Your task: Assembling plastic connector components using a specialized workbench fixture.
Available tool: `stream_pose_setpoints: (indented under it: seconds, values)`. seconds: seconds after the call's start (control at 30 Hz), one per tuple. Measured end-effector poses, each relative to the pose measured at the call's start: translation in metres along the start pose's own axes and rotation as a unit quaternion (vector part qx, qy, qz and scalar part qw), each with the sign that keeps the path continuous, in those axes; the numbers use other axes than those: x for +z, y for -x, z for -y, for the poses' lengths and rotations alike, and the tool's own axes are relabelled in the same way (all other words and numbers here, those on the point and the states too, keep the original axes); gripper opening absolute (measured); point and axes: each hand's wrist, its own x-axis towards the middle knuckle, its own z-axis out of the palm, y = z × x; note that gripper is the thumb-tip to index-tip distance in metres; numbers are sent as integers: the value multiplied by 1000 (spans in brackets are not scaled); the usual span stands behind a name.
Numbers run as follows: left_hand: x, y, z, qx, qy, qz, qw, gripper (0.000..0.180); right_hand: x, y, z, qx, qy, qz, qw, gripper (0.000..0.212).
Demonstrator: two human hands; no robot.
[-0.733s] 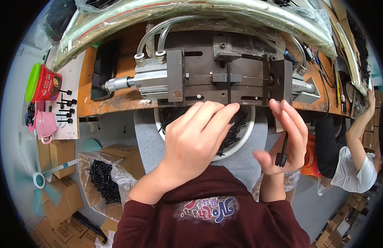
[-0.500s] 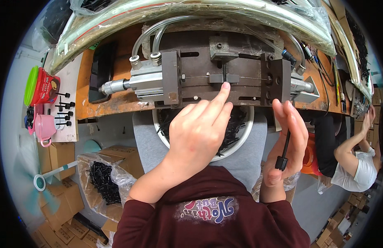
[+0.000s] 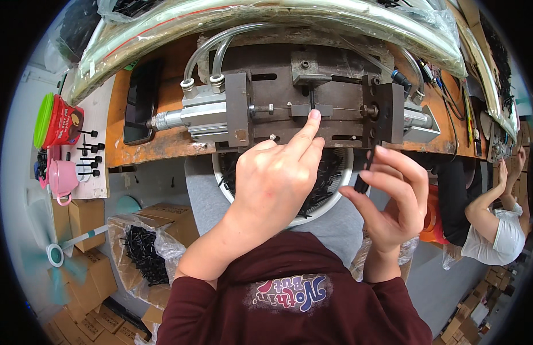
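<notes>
My left hand (image 3: 275,181) reaches over the front of a dark metal fixture (image 3: 269,57). Its index fingertip rests at the near end of a black rod (image 3: 313,98), which lies across a small grey block (image 3: 301,110). The other fingers hold nothing that I can see; the thumb is hidden. Between my right thumb and fingers is a black rod with a thick head (image 3: 362,183), tilted, its head toward me. My right hand (image 3: 395,198) is just in front of the fixture's right end block (image 3: 390,115). A thin rod juts inward from each end block toward the small block.
Air cylinders (image 3: 204,118) with clear hoses flank the fixture. A black phone (image 3: 141,103) lies to the left. Below the bench edge, a white basket (image 3: 339,198) on my lap holds black parts. More headed rods (image 3: 91,160) lie beside a pink cup (image 3: 63,175). Another person (image 3: 496,236) sits at right.
My right hand has moved left and turned, bringing the rod upward, now pinched by its head. Thin rods have come inward from both end blocks. My left fingertip has risen slightly.
</notes>
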Motion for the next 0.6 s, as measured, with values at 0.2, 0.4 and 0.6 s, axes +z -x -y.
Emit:
stream_pose_setpoints:
  seconds: [0.2,0.4,0.6]
  values:
    - [-16,16,1,11,71,37,997,24,12,-14,-6,-8,36,55,998,32]
    - [-24,49,3,21,200,183,962,19,35,-16,-8,-65,111,151,980,23]
    - [-19,56,8,31,236,167,957,37,45,-23,-13,-97,148,137,975,20]
